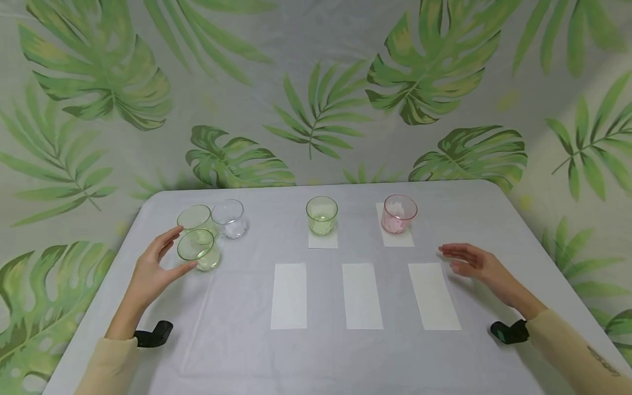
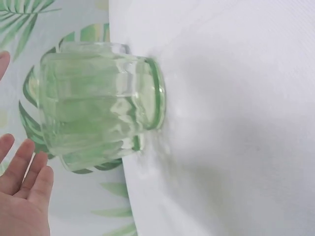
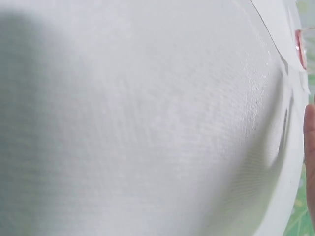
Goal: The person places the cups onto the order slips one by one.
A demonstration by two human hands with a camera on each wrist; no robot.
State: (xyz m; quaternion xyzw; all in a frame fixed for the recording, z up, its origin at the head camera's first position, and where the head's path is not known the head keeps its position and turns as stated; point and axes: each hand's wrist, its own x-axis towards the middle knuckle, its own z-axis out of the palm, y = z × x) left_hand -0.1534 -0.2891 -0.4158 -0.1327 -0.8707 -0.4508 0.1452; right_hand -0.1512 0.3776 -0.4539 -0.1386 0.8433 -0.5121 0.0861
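Note:
My left hand [image 1: 155, 271] is at the left of the table, fingers and thumb spread about the near green glass [image 1: 199, 251]. In the left wrist view a gap shows between the fingers [image 2: 37, 182] and that glass. Just behind it stands a second green glass [image 1: 194, 215], with a clear glass [image 1: 232, 222] to its right. My right hand [image 1: 476, 263] hovers over the right side of the table, fingers loosely extended and holding nothing. Nearest to it are a white paper strip [image 1: 434, 296] and, farther back, a pink glass [image 1: 398, 216].
Another green glass [image 1: 322, 216] stands upright on a paper piece [image 1: 323, 241] at the back middle. The pink glass also sits on paper. Two more white strips, one at the left [image 1: 289, 296] and one in the middle [image 1: 362, 296], lie on the white table [image 1: 237, 351]. A leaf-patterned cloth [image 1: 316, 109] hangs behind.

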